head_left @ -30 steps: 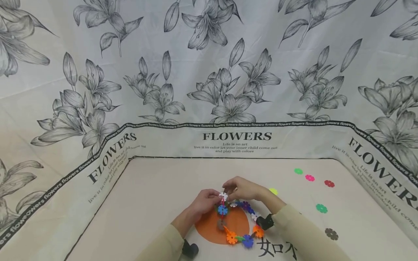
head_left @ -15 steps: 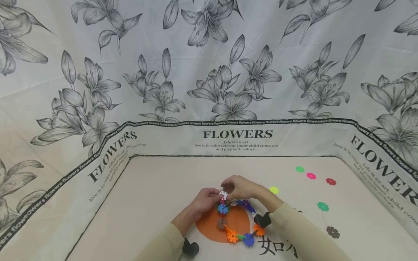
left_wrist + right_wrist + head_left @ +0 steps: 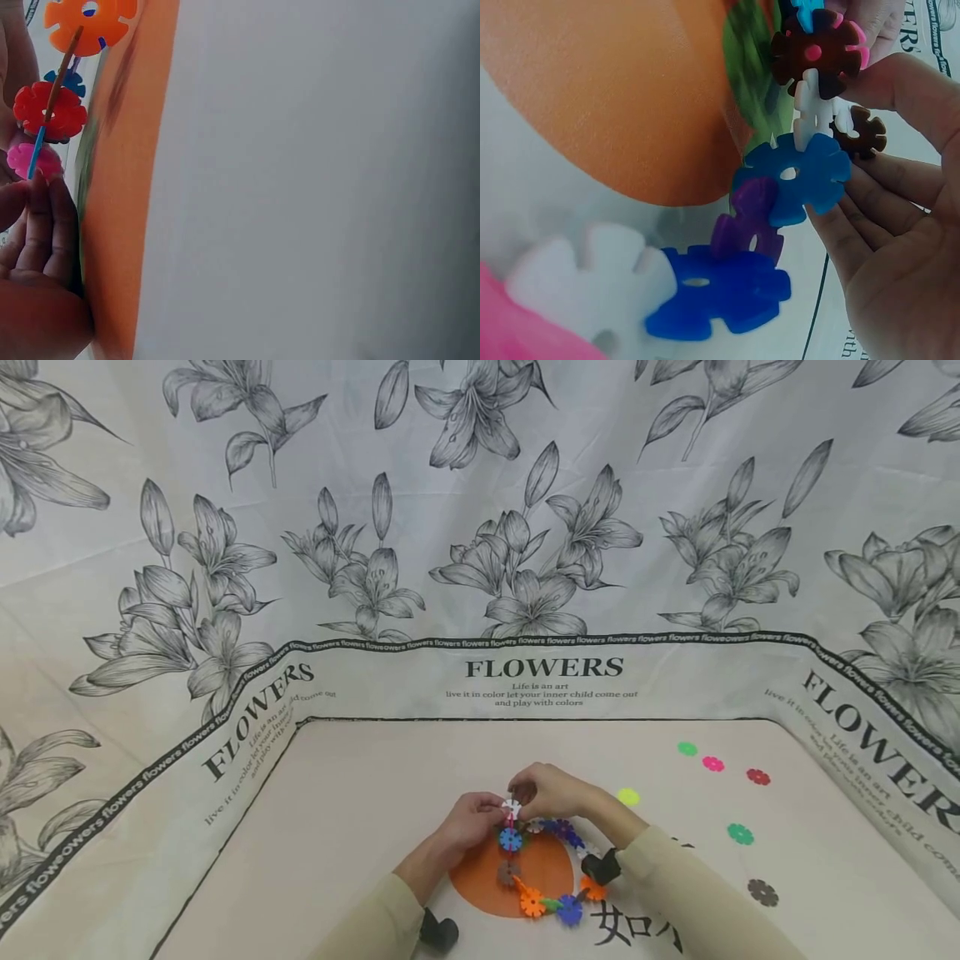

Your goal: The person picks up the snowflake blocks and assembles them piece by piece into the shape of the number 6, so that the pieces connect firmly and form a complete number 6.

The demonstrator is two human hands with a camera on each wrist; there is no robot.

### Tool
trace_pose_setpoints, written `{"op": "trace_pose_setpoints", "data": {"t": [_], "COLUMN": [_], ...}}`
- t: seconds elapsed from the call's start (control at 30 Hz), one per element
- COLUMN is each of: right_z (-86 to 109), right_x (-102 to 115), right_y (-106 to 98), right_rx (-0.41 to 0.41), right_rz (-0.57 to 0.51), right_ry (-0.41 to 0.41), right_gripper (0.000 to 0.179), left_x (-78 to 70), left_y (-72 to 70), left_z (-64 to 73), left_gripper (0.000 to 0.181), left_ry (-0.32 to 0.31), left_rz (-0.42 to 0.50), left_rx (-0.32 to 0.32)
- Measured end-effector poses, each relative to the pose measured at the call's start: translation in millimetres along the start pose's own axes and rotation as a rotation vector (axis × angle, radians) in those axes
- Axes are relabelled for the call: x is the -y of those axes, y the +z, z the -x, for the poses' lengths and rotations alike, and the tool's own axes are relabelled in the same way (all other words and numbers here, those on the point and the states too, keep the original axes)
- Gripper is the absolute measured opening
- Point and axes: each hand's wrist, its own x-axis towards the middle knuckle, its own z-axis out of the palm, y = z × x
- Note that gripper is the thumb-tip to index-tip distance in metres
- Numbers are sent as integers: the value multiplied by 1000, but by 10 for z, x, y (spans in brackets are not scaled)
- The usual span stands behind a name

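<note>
Flower-shaped plastic interlocking discs form a looped chain, with an orange disc and a blue disc along its near side. At the far end my left hand and right hand meet around a white disc. Seen from the left wrist, the left thumb and fingers pinch the chain by a pink disc, beneath a red disc. From the right wrist, the right thumb touches a brown disc, while its fingers lie behind a smaller brown disc. The exact joint between both hands is partly hidden.
Loose discs lie to the right: green, pink, red, teal, dark grey. A yellow disc sits behind the right wrist. The table cover bears a printed orange circle; flower-patterned cloth surrounds it.
</note>
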Motion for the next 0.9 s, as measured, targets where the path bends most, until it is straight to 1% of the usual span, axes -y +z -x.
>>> {"op": "trace_pose_setpoints", "data": {"t": [0.2, 0.3, 0.47, 0.57, 0.67, 0.77, 0.9], "right_z": [28, 57, 206, 356, 531, 719, 982], "right_x": [-13, -26, -61, -116, -195, -298, -493], "right_y": [10, 8, -87, -190, -304, -429, -608], "right_rx": [-15, -21, -70, -132, -216, -302, -410], "right_rz": [2, 11, 51, 85, 132, 181, 235], "right_ry": [5, 12, 21, 26, 47, 98, 191], "right_gripper": [46, 51, 60, 55, 47, 44, 42], "left_x": [-20, -5, 26, 34, 38, 39, 34], "left_y": [16, 11, -4, -5, -2, 2, 9], "left_z": [15, 14, 14, 16, 16, 10, 1], "left_gripper": [15, 16, 18, 18, 17, 17, 17], "left_ry": [4, 9, 10, 8, 4, 7, 8], "left_rz": [-8, -12, -30, -47, -54, -61, -57], "left_rx": [1, 9, 16, 13, 8, 5, 9]}}
